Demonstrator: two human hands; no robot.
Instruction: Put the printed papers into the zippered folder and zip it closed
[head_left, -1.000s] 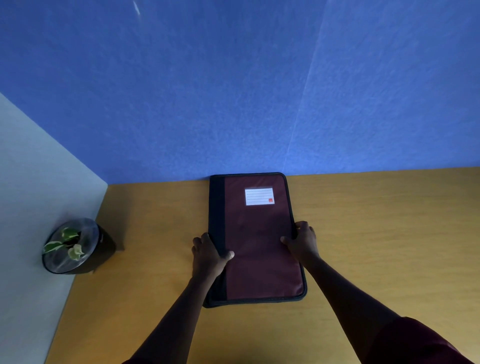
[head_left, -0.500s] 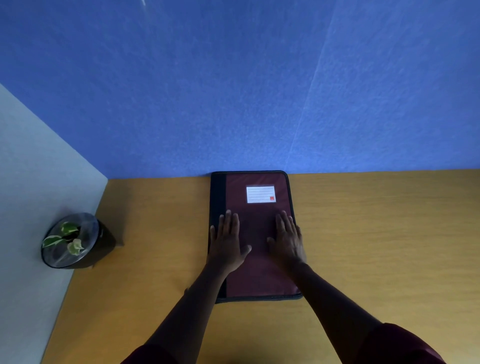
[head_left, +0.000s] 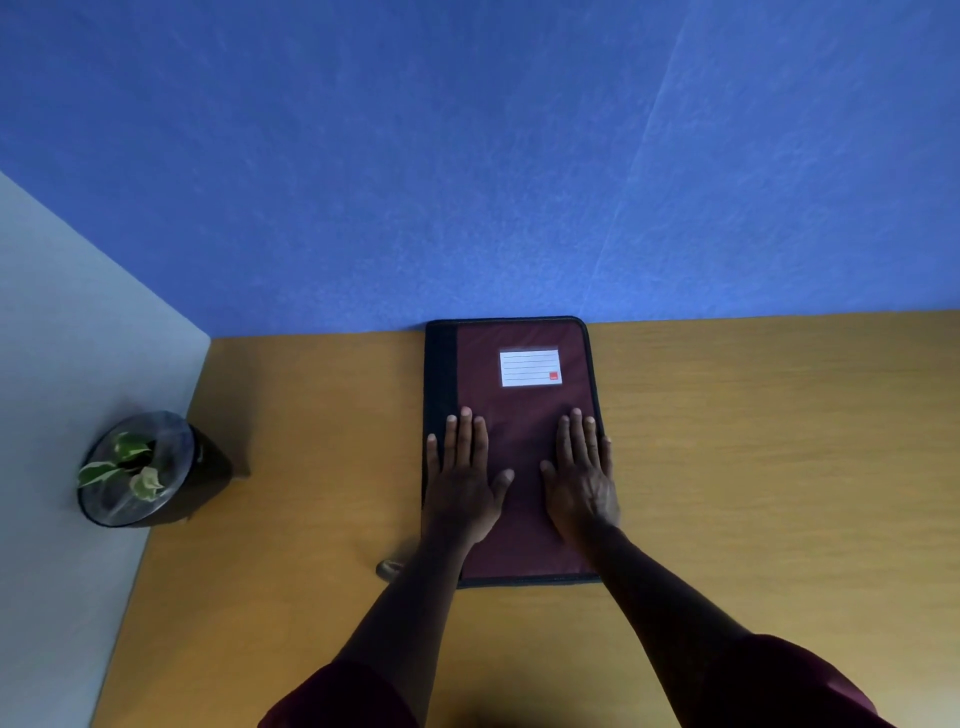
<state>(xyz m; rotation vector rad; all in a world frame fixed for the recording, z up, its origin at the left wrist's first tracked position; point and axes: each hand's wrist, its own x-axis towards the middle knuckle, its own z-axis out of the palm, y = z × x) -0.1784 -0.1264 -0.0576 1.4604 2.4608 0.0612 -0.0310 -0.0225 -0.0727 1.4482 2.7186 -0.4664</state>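
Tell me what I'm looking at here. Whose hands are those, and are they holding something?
The camera sits on a person's head, looking down at a yellow-brown wooden table. So you see their own arms. The left hand and the right hand lie flat, fingers open, on a closed maroon fabric folder with a black spine. They press on it; they hold nothing. A white label is on its cover. At the left stands a dark pot with a small green plant. No loose papers show.

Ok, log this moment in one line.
folder: closed, flat on desk | left hand: flat on cover | right hand: flat on cover | papers: none visible
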